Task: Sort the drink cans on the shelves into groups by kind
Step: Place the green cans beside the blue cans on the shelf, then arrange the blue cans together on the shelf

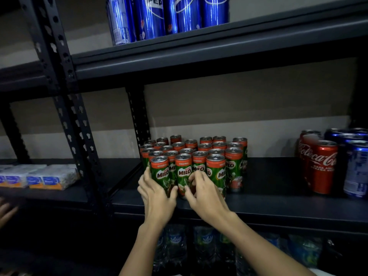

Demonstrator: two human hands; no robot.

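Several green and red Milo cans (233, 168) stand packed together on the black middle shelf (278, 204). My left hand (157, 196) wraps the front-left Milo can (161, 172) from its left side. My right hand (205, 194) has its fingers around the lower part of the front-middle Milo can (183, 172). Both cans stand upright on the shelf. Red Coca-Cola cans (320, 166) and blue cans (356, 168) stand at the right end of the same shelf. Blue Pepsi cans (153, 16) stand on the shelf above.
A black slotted upright post (79, 124) divides the rack. Wrapped tissue packs (39, 177) lie on the left bay's shelf. Plastic water bottles (205, 246) fill the shelf below. Another person's hand (6, 213) shows at the left edge.
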